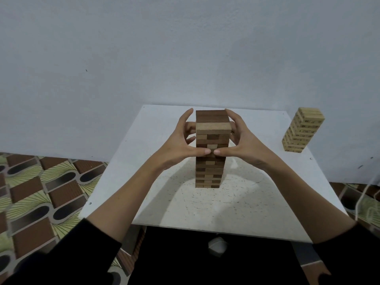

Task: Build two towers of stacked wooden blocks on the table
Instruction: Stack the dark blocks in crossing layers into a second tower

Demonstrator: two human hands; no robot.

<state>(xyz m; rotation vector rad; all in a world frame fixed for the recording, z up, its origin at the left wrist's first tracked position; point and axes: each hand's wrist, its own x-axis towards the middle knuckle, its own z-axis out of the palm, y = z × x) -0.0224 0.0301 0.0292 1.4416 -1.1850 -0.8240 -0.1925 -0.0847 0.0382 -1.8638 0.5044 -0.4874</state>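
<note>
Nearest me, both forearms reach in over the front edge of the table (236, 206), black sleeves pushed back. Past them stands the dark tower (211, 149), upright at the table's middle, and I use it as my landmark. My left hand (176, 147) cups its left side and my right hand (244, 145) cups its right side, fingers spread and curled round the upper courses, both thumbs pressed on the front face about halfway up, tips nearly touching. I judge I am squaring the stack, not lifting a block. Whether the far fingers touch the back face I cannot tell; the blocks hide them.

One pale course near the top juts slightly toward me. If I squeeze unevenly, or drag my thumbs as I let go, the upper layers could slide off the lower ones and topple the lot.

Farther back and well right of the dark tower, the pale tower (302, 130) stands at the table's right edge, looking tilted, perhaps only from the lens. A falling dark tower, or a jolt to the table, might bring it off that edge.
</note>
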